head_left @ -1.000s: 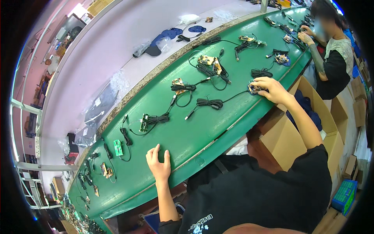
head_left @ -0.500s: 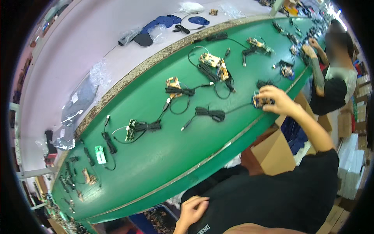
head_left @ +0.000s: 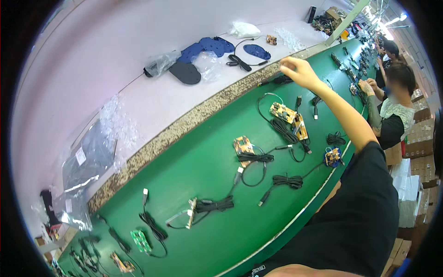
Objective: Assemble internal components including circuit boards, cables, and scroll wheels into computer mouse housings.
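My right hand (head_left: 299, 73) reaches across the green work surface (head_left: 184, 258) to its far edge, with bent fingers apart and nothing visible in them. Just below its fingertips lies a bundled black cable (head_left: 280, 80); whether they touch I cannot tell. Near the front edge, beside my right sleeve, rests a blue round part with a small circuit board (head_left: 332, 157), its black cable bundle (head_left: 288, 181) lying to the left. Tan circuit boards (head_left: 282, 111) with coiled cables lie mid-surface, partly behind my forearm. My left hand is out of the picture.
On the pale ledge beyond the speckled rim (head_left: 184, 131) are blue oval pads (head_left: 210, 47), a dark oval pad (head_left: 185, 73) and plastic bags (head_left: 83, 161). A green circuit board (head_left: 140, 241) lies at lower left. Co-workers (head_left: 392, 115) sit along the right.
My right hand has left the blue round part and moved to the far edge. My left hand has gone out of view. The view has shifted, so things appear lower and farther right.
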Available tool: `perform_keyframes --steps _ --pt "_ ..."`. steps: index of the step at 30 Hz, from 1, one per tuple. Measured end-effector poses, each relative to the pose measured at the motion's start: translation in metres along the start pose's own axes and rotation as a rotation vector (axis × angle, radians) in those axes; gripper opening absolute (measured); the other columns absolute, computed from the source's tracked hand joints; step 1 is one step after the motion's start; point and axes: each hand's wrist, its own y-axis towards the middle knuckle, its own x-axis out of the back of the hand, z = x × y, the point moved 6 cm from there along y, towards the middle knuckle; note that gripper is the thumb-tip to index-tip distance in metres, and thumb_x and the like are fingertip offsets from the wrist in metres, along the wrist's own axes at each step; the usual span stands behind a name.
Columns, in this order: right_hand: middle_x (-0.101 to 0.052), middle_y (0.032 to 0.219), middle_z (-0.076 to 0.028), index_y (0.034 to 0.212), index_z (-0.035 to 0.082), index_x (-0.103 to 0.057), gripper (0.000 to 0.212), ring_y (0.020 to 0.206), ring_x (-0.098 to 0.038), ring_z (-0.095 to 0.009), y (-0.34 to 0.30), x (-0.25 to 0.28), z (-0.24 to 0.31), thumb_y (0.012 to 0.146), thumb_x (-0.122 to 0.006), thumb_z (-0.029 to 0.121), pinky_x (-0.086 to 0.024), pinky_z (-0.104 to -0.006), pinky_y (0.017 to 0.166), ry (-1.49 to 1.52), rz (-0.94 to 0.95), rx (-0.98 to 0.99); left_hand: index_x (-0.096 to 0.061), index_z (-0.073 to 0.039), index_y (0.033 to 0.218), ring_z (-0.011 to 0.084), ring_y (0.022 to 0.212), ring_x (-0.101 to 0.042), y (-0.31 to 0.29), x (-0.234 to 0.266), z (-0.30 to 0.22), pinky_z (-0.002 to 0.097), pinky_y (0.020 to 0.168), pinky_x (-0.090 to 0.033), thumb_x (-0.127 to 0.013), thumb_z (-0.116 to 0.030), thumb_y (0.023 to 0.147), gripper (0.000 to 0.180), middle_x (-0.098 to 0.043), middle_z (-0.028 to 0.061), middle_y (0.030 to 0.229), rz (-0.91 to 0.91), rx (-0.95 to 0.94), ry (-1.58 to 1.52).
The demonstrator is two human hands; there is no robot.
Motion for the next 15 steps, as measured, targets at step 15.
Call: perform_keyframes --steps 15 --pt "-0.075 0.087 -0.014 0.105 0.000 -0.071 0.022 0.076 -0.071 -0.021 0.010 0.056 0.055 0.093 -0.071 0.018 -0.056 -0.0343 0.071 0.108 -0.321 0.264 -0.073 0.003 0.109 0.0342 0.101 -0.071 -0.059 -0.052 -0.006 0.0372 0.088 -0.055 -0.068 -0.007 0.089 0.023 -0.073 0.0199 0.104 0.372 0.020 0.041"
